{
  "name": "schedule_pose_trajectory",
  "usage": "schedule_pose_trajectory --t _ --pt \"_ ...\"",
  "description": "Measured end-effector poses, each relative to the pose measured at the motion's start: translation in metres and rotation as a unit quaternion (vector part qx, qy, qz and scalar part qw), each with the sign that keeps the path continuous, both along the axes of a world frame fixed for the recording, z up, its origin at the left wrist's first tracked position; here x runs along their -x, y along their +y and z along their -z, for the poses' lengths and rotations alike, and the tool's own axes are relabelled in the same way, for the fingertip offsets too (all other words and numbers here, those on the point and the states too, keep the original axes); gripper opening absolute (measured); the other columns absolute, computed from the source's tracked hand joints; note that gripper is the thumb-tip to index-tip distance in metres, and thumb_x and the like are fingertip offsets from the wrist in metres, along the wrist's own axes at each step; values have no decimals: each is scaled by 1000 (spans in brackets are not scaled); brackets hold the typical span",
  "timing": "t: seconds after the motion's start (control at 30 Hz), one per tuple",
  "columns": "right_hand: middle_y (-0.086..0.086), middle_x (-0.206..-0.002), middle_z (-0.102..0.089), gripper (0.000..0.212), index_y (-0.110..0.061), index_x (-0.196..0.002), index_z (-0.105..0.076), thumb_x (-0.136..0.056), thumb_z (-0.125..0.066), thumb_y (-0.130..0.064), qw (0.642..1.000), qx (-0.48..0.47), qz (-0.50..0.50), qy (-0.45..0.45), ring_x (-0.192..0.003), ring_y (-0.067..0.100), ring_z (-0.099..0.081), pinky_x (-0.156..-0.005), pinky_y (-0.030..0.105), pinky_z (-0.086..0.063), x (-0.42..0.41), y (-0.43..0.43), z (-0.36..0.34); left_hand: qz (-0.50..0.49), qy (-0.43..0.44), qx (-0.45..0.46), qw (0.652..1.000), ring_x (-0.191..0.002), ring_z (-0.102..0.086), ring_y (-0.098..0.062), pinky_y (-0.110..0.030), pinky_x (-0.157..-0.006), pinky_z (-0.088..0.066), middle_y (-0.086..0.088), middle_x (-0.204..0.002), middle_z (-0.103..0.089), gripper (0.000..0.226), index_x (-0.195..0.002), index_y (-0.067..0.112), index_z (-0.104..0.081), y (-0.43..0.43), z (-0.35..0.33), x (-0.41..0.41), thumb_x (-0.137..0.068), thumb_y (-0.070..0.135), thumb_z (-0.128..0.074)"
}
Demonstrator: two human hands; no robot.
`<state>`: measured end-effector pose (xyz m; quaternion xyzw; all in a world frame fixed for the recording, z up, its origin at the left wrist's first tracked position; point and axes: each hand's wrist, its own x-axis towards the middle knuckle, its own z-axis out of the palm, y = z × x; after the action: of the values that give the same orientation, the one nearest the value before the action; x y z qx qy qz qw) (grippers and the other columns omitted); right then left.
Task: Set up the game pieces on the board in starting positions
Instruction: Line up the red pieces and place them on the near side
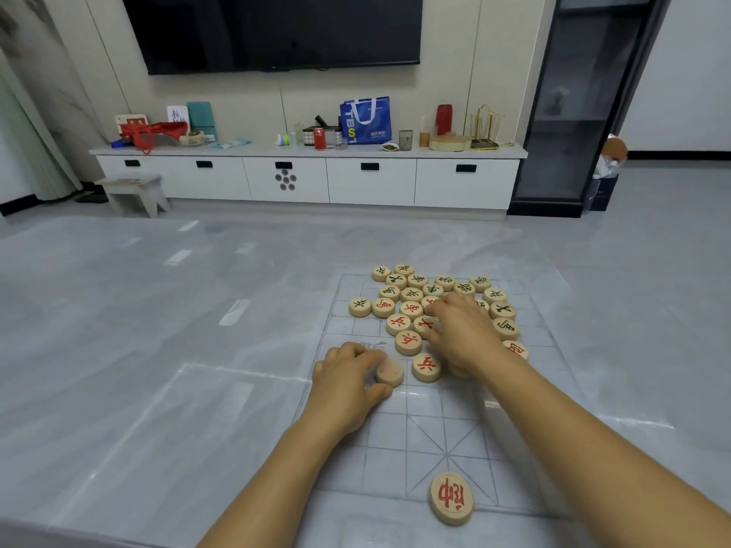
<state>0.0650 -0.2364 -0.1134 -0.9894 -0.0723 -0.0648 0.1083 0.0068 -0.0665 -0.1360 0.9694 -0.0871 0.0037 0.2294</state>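
Round wooden pieces (411, 294), red or dark marks, heaped on the far half of a clear gridded board (427, 429); one red piece (451, 498) sits alone at the near edge. Left hand (348, 385) pinches a blank piece (391, 372) near the board's left edge. Right hand (463, 334) lies on the heap and hides several; can't tell its grip. Glossy grey table (158, 350); TV (277, 29) and cluttered white cabinet (372, 183) behind.

Pale matt wooden discs (408, 342) lie on a clear glossy plastic board (395, 429) over the polished grey table (118, 350).

Heap of wooden pieces (408, 342) on transparent board (395, 441)
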Motion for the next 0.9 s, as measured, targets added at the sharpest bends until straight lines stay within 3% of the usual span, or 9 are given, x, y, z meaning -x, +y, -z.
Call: schedule_pose_trajectory --t 0.13,0.33,0.47,0.57,0.63,0.77,0.9 --pt "10 -117 -58 23 -11 -104 -63 -89 -49 -22 996 73 -26 37 -105 27 -53 -85 38 -46 -22 6 -4 11 0 -1 1000 -129 -34 -15 -32 -104 -27 6 -140 -43 43 -129 31 -48 7 -1 1 -88 42 -54" --pt "10 -107 -54 16 -11 -83 -56 -83 -57 -28 996 68 0 60 -97 26 -51 -73 33 -40 -20 4 -12 29 16 -13 999 -128 -35 -14 -31 -104 -26 6 -138 -43 40 -126 32 -50 18 -9 10 -88 42 -55" --pt "5 -104 -51 25 -10 -98 -62 -82 -59 -29 999 -44 15 8 -103 24 -49 -86 35 -43 25 -7 -33 29 11 -19 999 -121 -39 -12 -29 -102 -27 9 -130 -47 36 -113 28 -56 29 -13 24 -81 44 -62" --pt "-1 -97 -56 19 -14 -93 -59 -82 -59 -29 995 -92 26 15 -91 21 -54 -77 36 -47 77 -22 -35 54 19 -35 998 -120 -39 -11 -27 -101 -25 11 -128 -47 36 -112 30 -55 33 -13 40 -80 46 -63" --pt "-3 -95 -56 18 -20 -96 -58 -83 -58 -32 994 -98 31 44 -86 16 -54 -75 33 -48 109 -33 -26 80 29 -39 996 -120 -38 -10 -26 -102 -24 12 -128 -47 35 -113 32 -54 36 -14 52 -81 44 -62" --pt "-10 -106 -51 42 -30 -125 -47 -86 -54 -42 993 -76 45 74 -92 6 -49 -76 20 -41 150 -45 -4 124 65 -29 990 -121 -37 -9 -26 -105 -25 14 -127 -45 34 -117 39 -53 42 -17 72 -84 36 -61" --pt "-12 -111 -46 42 -35 -126 -44 -87 -50 -49 995 -72 24 64 -97 5 -50 -79 18 -43 176 -46 8 144 117 19 983 -121 -39 -7 -25 -105 -33 15 -123 -38 58 -131 42 -38 38 -16 84 -81 31 -65"
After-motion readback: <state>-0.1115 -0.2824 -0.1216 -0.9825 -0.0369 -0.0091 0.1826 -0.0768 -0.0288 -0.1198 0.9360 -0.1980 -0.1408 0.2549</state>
